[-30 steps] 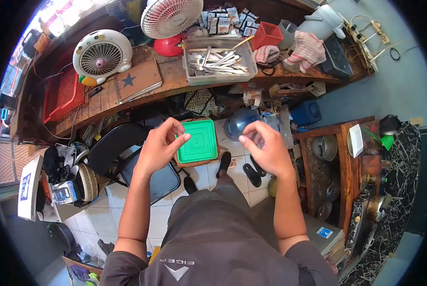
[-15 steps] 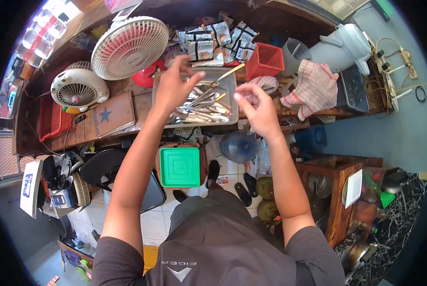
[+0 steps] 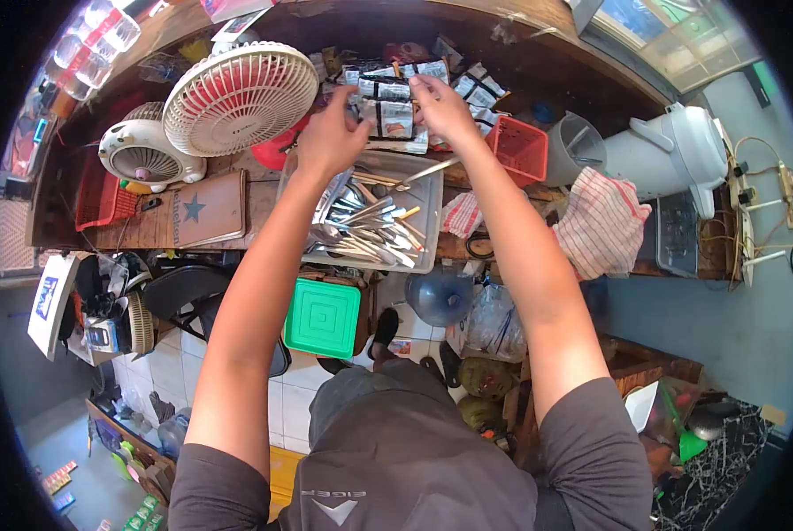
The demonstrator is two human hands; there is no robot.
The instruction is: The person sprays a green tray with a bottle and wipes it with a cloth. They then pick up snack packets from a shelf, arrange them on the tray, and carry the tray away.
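Observation:
Several silvery sachet bundles with black bands (image 3: 387,117) lie in a pile behind the tray. My left hand (image 3: 333,137) is at the left side of the front bundle, thumb and fingers apart. On the opposite side is my right hand (image 3: 448,113), its fingertips at the bundle's right edge and its fingers spread. Whether either hand bears on the bundle is hard to make out. Below them, a clear plastic tray (image 3: 431,232) holds many spoons and forks (image 3: 374,221), with one long light-handled piece (image 3: 427,174) lying across its upper right rim.
Left stand a large white fan (image 3: 241,97), a small fan (image 3: 149,159) and a brown folder (image 3: 210,208). To the right are a red basket (image 3: 520,149), a grey pitcher (image 3: 576,149), a checked cloth (image 3: 601,221) and a thermos jug (image 3: 675,155). A green-lidded box (image 3: 322,317) sits below.
Both hands have reached forward from above the tray to the sachet bundles, coming to either side of the front one. The view has shifted slightly.

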